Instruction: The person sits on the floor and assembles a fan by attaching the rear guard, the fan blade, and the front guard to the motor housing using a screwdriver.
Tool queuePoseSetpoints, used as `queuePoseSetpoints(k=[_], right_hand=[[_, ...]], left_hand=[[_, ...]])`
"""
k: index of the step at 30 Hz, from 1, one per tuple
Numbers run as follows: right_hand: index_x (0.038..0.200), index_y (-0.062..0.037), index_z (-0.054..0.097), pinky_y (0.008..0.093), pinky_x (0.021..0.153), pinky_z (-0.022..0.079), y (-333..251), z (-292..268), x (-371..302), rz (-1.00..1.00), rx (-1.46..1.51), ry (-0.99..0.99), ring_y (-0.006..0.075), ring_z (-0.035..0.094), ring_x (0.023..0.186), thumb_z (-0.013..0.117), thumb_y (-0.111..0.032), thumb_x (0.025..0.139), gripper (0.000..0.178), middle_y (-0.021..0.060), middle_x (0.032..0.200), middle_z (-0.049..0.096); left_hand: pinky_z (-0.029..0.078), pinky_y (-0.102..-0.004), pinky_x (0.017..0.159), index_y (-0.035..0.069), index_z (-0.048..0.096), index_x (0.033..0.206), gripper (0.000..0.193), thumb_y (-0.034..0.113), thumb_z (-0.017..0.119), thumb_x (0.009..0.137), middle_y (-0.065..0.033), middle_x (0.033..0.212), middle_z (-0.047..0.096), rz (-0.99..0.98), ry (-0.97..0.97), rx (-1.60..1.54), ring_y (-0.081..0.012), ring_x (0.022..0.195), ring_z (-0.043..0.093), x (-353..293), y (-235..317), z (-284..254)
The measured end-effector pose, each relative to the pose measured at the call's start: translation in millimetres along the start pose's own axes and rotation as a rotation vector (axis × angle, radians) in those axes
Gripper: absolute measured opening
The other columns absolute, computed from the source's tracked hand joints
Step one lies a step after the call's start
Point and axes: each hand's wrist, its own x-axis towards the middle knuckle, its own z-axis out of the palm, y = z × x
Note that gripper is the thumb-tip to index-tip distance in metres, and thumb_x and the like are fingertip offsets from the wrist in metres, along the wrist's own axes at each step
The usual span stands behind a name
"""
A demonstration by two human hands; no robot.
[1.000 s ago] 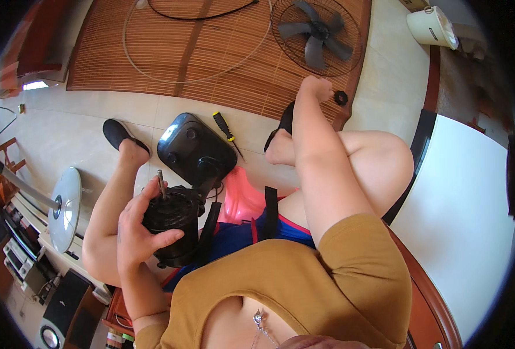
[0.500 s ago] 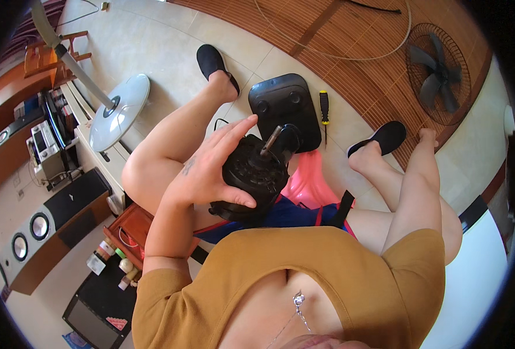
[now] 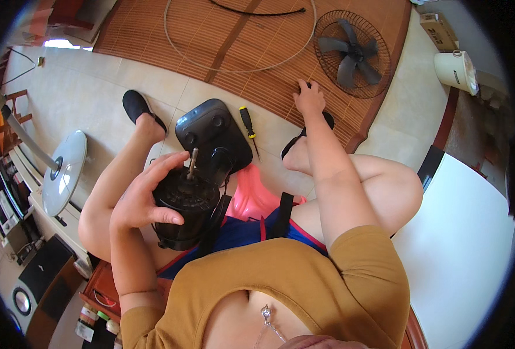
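Hands, two, well apart. Left hand (image 3: 140,200): fingers and thumb curved round the side of the motor housing (image 3: 182,224), left of centre in the frame. Right hand (image 3: 309,99): over the mat (image 3: 152,41), upper right of centre, a dark bit showing by its fingers; whether it grips this, cannot tell.

Handling note: best to steady the housing low on its casing, fingers clear of the shaft (image 3: 194,161), shaft upright; right-hand pick-up by fingertips, well off the guard.

Count: one motor housing; one shaft; one black base (image 3: 208,128); one screwdriver (image 3: 247,123), right of the base; one wire guard (image 3: 317,41) and one five-bladed fan wheel (image 3: 356,51), upper right; one pale hoop (image 3: 243,71), upper centre.
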Motion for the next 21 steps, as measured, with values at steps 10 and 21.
queuePoseSetpoints(k=[10,21], right_hand=[[0.113,-0.0187,0.061,0.053,0.101,0.028,47.1,-40.4,46.0,0.2,0.05,0.032,0.0275,0.053,0.108,0.054,-0.025,0.09,0.024,0.0057,0.12,0.055],[0.088,-0.0094,0.061,0.0398,0.07,0.047,-21.3,-12.6,-4.5,-0.313,0.328,0.407,0.0287,0.057,0.087,0.052,-0.027,0.091,0.02,0.008,0.091,0.056]], left_hand=[[0.036,-0.0349,0.097,-0.001,0.043,0.132,0.099,0.046,0.084,0.055,-0.0126,0.124,0.05,-0.016,-0.049,-0.055,-0.0258,0.111,0.048,3.1,7.4,-4.4],[0.041,-0.0362,0.093,0.003,0.039,0.135,0.098,0.051,0.08,0.059,-0.0127,0.124,0.052,-0.005,-0.059,0.087,-0.0268,0.107,0.053,1.4,10.3,-0.3]])
